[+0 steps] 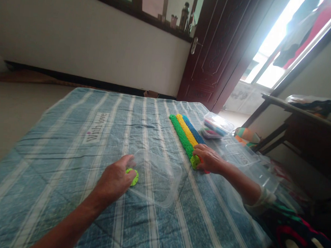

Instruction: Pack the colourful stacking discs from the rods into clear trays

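My left hand [116,176] pinches a lime-green notched disc [134,177] at the left edge of a clear plastic tray or lid [162,176] on the bedspread. Whether those fingers also grip the plastic, I cannot tell. My right hand [209,159] is closed around lime-green notched pieces [195,161] at the near end of the colored rows. Beside each other lie a green row [181,135], a yellow row [187,129] and a blue row [193,129] of small pieces. Something red-orange [206,171] shows below my right fingers.
A striped blue bedspread [104,202] covers the surface. Clear boxes with colored contents [217,124] stand at the far right, with more clear plastic containers [243,154] nearer. A dark desk [309,114] borders the right side; a wooden door [212,44] is behind.
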The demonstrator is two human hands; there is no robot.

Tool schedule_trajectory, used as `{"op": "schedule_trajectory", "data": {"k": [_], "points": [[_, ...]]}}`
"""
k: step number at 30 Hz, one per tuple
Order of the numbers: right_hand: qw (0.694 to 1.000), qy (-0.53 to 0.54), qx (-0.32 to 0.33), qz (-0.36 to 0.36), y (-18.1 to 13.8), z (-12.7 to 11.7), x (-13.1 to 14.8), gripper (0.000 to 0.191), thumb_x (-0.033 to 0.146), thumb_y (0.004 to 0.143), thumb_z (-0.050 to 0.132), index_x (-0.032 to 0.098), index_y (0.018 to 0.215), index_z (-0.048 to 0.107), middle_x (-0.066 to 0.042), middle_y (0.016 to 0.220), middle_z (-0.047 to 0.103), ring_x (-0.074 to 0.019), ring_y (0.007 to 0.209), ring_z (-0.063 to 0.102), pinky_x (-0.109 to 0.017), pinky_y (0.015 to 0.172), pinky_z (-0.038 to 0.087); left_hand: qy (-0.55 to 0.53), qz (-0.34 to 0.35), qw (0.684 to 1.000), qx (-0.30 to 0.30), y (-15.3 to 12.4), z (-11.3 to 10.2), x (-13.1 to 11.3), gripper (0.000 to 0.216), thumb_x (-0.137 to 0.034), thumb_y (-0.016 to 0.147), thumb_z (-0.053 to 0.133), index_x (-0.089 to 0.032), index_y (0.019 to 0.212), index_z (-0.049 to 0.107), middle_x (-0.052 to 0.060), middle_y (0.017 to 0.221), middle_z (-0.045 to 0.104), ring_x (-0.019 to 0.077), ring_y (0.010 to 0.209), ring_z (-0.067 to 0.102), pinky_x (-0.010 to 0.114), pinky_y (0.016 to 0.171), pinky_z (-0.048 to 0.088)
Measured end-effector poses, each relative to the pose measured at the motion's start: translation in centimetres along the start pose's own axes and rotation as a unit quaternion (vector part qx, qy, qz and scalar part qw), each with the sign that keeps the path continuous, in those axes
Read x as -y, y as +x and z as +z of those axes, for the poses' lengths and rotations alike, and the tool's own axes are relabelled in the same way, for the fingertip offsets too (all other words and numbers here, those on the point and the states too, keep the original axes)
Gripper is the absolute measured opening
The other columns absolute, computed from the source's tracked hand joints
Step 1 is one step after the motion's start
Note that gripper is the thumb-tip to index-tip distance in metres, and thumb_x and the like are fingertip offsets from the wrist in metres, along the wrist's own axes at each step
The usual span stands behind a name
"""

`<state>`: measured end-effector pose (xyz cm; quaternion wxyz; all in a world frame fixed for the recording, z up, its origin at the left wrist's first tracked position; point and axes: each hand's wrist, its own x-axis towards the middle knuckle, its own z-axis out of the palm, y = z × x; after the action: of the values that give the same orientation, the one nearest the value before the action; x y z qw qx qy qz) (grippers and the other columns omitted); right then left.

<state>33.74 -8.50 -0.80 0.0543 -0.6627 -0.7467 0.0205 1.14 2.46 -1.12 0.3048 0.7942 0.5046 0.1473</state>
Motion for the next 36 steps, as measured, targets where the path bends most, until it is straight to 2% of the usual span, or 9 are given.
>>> {"op": "schedule_trajectory", "data": {"k": [7, 12, 15, 18, 22, 25, 29, 32, 36], "points": [[0.999, -0.044, 0.015, -0.016, -0.7, -0.9, 1.8, 0.016, 0.01, 0.074, 0.06, 0.02, 0.086, 0.057, -0.003, 0.087, 0.059, -0.018, 0.084, 0.053, -0.026, 0.068, 0.036, 0.001, 0.0, 1.0, 0.004, 0.1, 0.0, 0.0, 0.059, -0.026, 0.072, 0.046, -0.007, 0.128, 0.052, 0.015, 0.118, 0.068, 0.0256, 0.112, 0.063, 0.031, 0.098, 0.047], [0.998, -0.033, 0.038, -0.026, -1.0, -1.1, 2.3, 0.017, 0.004, 0.074, 0.057, 0.02, 0.079, 0.055, -0.001, 0.078, 0.059, -0.015, 0.078, 0.054, -0.024, 0.063, 0.032, -0.001, -0.003, 1.0, 0.005, 0.0, -0.1, 0.0, 0.058, -0.025, 0.073, 0.047, -0.008, 0.129, 0.051, 0.014, 0.118, 0.069, 0.0245, 0.112, 0.063, 0.031, 0.098, 0.047], [0.999, 0.02, 0.02, -0.016, -1.2, -1.9, 2.5, 0.017, 0.003, 0.071, 0.059, 0.019, 0.077, 0.056, 0.001, 0.076, 0.059, -0.0127, 0.073, 0.054, -0.023, 0.062, 0.033, 0.001, 0.001, 1.0, 0.009, -0.1, -0.1, 0.0, 0.058, -0.024, 0.074, 0.046, -0.006, 0.129, 0.051, 0.015, 0.119, 0.068, 0.0236, 0.112, 0.064, 0.029, 0.097, 0.047], [0.991, 0.13, -0.027, -0.018, -1.4, -4.0, 3.9, 0.013, 0.009, 0.072, 0.064, 0.018, 0.078, 0.057, 0.003, 0.074, 0.06, -0.0099, 0.067, 0.053, -0.022, 0.063, 0.037, -0.002, 0.003, 1.0, 0.006, -0.2, -0.1, -0.1, 0.057, -0.024, 0.074, 0.046, -0.008, 0.128, 0.052, 0.014, 0.116, 0.069, 0.0241, 0.111, 0.064, 0.03, 0.097, 0.047], [0.969, 0.213, -0.045, -0.115, -0.6, -6.1, 8.3, 0.011, 0.018, 0.077, 0.067, 0.018, 0.081, 0.057, 0.002, 0.078, 0.061, -0.009, 0.07, 0.053, -0.023, 0.067, 0.039, -0.007, 0.011, 1.0, 0.002, -0.4, -0.1, -0.3, 0.055, -0.022, 0.074, 0.047, -0.008, 0.127, 0.053, 0.014, 0.116, 0.069, 0.0243, 0.111, 0.064, 0.031, 0.096, 0.048], [0.953, 0.228, -0.012, -0.199, 1.0, -5.1, 12.1, 0.009, 0.016, 0.079, 0.066, 0.018, 0.081, 0.057, 0.002, 0.079, 0.061, -0.0095, 0.073, 0.053, -0.023, 0.068, 0.039, -0.007, 0.012, 1.0, 0.004, -0.6, -0.2, -0.6, 0.055, -0.02, 0.074, 0.046, -0.006, 0.127, 0.052, 0.017, 0.117, 0.068, 0.0232, 0.111, 0.064, 0.029, 0.096, 0.047], [0.955, 0.195, 0.006, -0.225, 3.7, -1.7, 15.4, 0.009, 0.013, 0.079, 0.063, 0.018, 0.086, 0.059, 0.0, 0.08, 0.061, -0.0113, 0.073, 0.052, -0.024, 0.065, 0.037, -0.012, 0.022, 1.0, 0.017, -0.7, -0.3, -0.6, 0.056, -0.021, 0.074, 0.047, -0.003, 0.128, 0.051, 0.018, 0.117, 0.068, 0.0233, 0.111, 0.064, 0.028, 0.093, 0.047], [0.957, 0.193, 0.024, -0.214, 5.3, 0.3, 16.1, 0.013, 0.011, 0.076, 0.063, 0.019, 0.086, 0.06, 0.0, 0.081, 0.063, -0.0123, 0.075, 0.054, -0.024, 0.065, 0.037, -0.006, 0.034, 0.999, 0.024, -0.7, -0.3, -0.5, 0.058, -0.026, 0.075, 0.049, -0.003, 0.128, 0.051, 0.019, 0.118, 0.066, 0.0261, 0.11, 0.063, 0.03, 0.092, 0.047], [0.951, 0.236, 0.054, -0.191, 6.3, 1.2, 15.9, 0.016, 0.007, 0.073, 0.063, 0.018, 0.085, 0.063, 0.001, 0.081, 0.066, -0.0122, 0.074, 0.058, -0.023, 0.067, 0.04, 0.004, 0.046, 0.999, 0.012, -0.6, -0.2, 0.0, 0.055, -0.028, 0.074, 0.05, -0.004, 0.124, 0.055, 0.018, 0.118, 0.067, 0.0279, 0.11, 0.063, 0.032, 0.094, 0.046]]}}
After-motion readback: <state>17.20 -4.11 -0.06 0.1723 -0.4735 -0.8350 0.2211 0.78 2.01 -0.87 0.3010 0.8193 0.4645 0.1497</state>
